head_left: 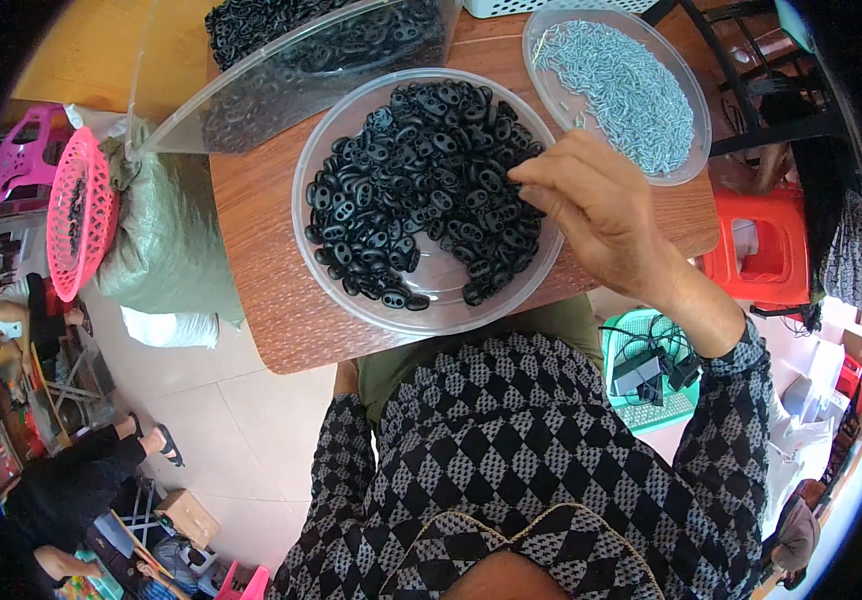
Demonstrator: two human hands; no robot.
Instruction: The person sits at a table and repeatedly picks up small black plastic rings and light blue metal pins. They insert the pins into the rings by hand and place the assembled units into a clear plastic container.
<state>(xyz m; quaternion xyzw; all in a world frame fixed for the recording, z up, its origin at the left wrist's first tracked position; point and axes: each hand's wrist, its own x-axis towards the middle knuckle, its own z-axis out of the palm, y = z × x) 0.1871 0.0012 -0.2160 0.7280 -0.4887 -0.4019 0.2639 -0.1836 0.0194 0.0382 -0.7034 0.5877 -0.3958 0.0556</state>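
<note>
A round clear plastic tub (311, 262) on the table holds a heap of black oval two-hole cord locks (431, 160), with a patch of bare bottom at the near side. My right hand (596, 205) is over the tub's right rim, thumb and forefinger pinched together at the heap's edge. Whatever is between those fingertips is too small to make out. Beyond it, a second round tray (536, 75) holds many small silvery springs (626, 90). My left arm (344, 440) hangs by my side, and its hand is hidden below the table edge.
A clear bin (166, 125) of more black parts stands at the back left of the wooden table (271, 320). Left are a pink basket (81, 235) and a full sack (166, 245). Right are a red stool (761, 245) and a green basket (641, 415) with cables. People sit at far left.
</note>
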